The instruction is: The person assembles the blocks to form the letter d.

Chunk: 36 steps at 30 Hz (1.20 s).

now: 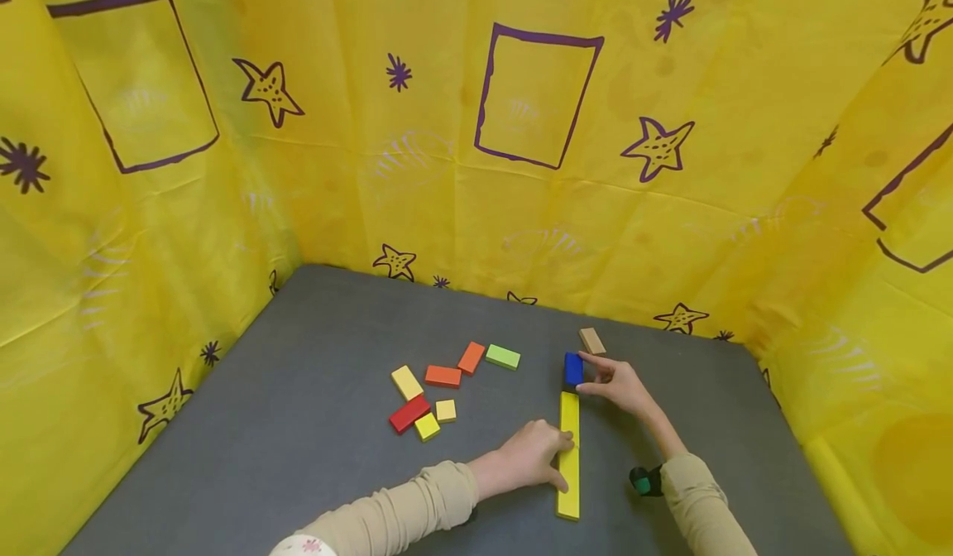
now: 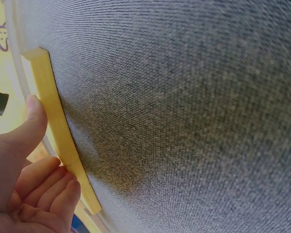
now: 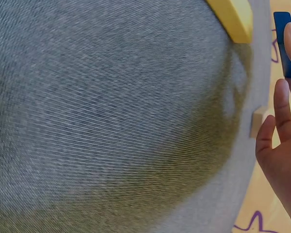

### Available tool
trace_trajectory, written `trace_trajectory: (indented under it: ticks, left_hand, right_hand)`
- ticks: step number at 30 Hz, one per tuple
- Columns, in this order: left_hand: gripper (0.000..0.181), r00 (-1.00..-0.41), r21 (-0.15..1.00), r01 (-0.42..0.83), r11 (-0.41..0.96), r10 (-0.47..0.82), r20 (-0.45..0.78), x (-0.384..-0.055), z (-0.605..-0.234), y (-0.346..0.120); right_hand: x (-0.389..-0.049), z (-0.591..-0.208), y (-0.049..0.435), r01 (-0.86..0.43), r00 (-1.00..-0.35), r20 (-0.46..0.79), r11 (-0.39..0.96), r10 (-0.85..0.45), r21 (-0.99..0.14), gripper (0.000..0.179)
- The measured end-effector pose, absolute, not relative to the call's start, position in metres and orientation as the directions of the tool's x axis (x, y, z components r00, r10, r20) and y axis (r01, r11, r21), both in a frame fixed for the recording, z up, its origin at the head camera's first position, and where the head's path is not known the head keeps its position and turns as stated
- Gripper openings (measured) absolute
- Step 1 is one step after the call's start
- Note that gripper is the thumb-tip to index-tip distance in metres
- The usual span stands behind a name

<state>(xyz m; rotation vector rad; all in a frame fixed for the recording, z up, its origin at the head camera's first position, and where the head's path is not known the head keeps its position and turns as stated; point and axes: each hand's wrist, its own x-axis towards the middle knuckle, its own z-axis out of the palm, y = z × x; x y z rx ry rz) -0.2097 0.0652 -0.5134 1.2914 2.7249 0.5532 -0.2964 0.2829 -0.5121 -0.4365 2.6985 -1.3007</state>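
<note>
Head view: yellow blocks (image 1: 570,462) lie aligned under the left hand (image 1: 527,454) (whether its fingers grip, I cannot tell), the right hand (image 1: 622,386) pinches a blue block (image 1: 572,369), apparently unplaced, and loose blocks (image 1: 442,376) seem left.

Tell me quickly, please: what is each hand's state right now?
Left hand: touching the yellow blocks; whether it grips them cannot be told.
Right hand: closed, holding the blue block.

Through my cameras I see a matt, woven-looking worktop (image 1: 298,440), smooth yellow blocks (image 1: 568,502), a smooth blue block (image 1: 572,369) and, beyond, creased yellow cloth (image 1: 447,200).
</note>
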Motion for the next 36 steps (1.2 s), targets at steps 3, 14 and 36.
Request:
trace_trajectory:
  ticks: [3, 14, 36]
  left_hand:
    - [0.054, -0.643, 0.356, 0.733, 0.580, 0.761, 0.083, -0.210, -0.513, 0.065]
    - [0.053, -0.632, 0.350, 0.744, 0.569, 0.770, 0.090, -0.209, -0.511, 0.065]
    - [0.053, -0.641, 0.386, 0.723, 0.573, 0.765, 0.066, -0.208, -0.509, 0.064]
  right_hand:
    - [-0.298, -0.518, 0.284, -0.193, -0.955, 0.009, 0.598, -0.297, -0.778, 0.064]
    - [-0.297, -0.528, 0.284, -0.174, -0.958, 0.003, 0.575, -0.285, -0.800, 0.063]
    - [-0.300, -0.535, 0.282, -0.167, -0.959, -0.010, 0.596, -0.282, -0.785, 0.061]
